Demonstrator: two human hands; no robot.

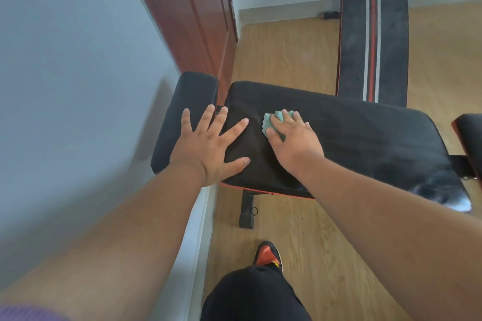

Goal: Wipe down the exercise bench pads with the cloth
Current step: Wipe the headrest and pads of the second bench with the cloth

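A long black bench pad [365, 138] with a red lower edge runs across the middle of the view. A shorter black pad [193, 91] sits at its left end, close to the wall. My right hand [294, 138] presses a small teal cloth [270, 122] flat onto the left part of the long pad; the cloth's frilly edge peeks out past my fingers. My left hand [211, 143] lies spread and flat across the gap between the two pads, fingers straight. A pale dusty patch [440, 190] shows on the pad's near right corner.
A grey wall [78, 73] and a reddish-brown door [198, 13] stand on the left. Another black bench [373, 34] with red and white stripes lies on the wooden floor [284, 60] behind. My shoe [267, 255] and the bench's foot [246, 211] are below; a further pad [469, 135] lies at right.
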